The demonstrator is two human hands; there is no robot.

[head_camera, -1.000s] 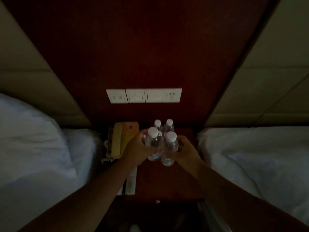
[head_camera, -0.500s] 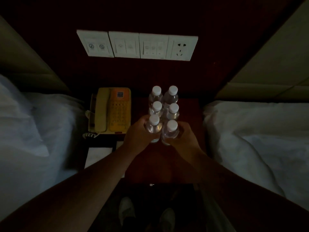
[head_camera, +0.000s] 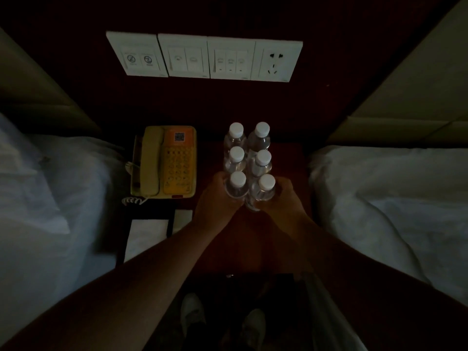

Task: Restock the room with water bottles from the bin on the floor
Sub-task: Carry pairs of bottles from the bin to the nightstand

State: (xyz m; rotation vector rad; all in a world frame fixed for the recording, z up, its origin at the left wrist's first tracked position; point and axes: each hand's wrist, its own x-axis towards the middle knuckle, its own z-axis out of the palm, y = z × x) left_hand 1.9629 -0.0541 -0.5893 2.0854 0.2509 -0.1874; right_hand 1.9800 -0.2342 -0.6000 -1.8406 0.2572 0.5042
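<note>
We look down in dim light at a dark red counter (head_camera: 283, 158) wedged between two beds. Six water bottles stand on it in two columns of three, all upright with white caps, packed close so neighbours touch or nearly touch. The back pair (head_camera: 249, 136) sits nearest the wall, the middle pair (head_camera: 250, 160) just in front of it, and the front pair closest to us.

Our left hand (head_camera: 215, 198) is wrapped round the front left bottle (head_camera: 237, 186), fingers curled about its body. Our right hand (head_camera: 283, 198) is clamped the same way on the front right bottle (head_camera: 266, 190). The two hands meet below the bottles, knuckles almost together. Whether the front pair's bases rest on the counter or hang just above it, we cannot tell; the hands hide them.

Left of the bottles, apart from them, lies a yellow phone (head_camera: 164, 162) with its handset in the cradle and a coiled cord at its near corner. A white card (head_camera: 149, 231) lies nearer to us, below the phone. On the wall above runs a row of white switch plates (head_camera: 202, 57), with a socket (head_camera: 276, 60) at the right end. White bedding flanks the counter, the left bed (head_camera: 50, 186) and the right bed (head_camera: 392, 193). Between our forearms, two pale shoes (head_camera: 192, 312) show on the dark floor.
</note>
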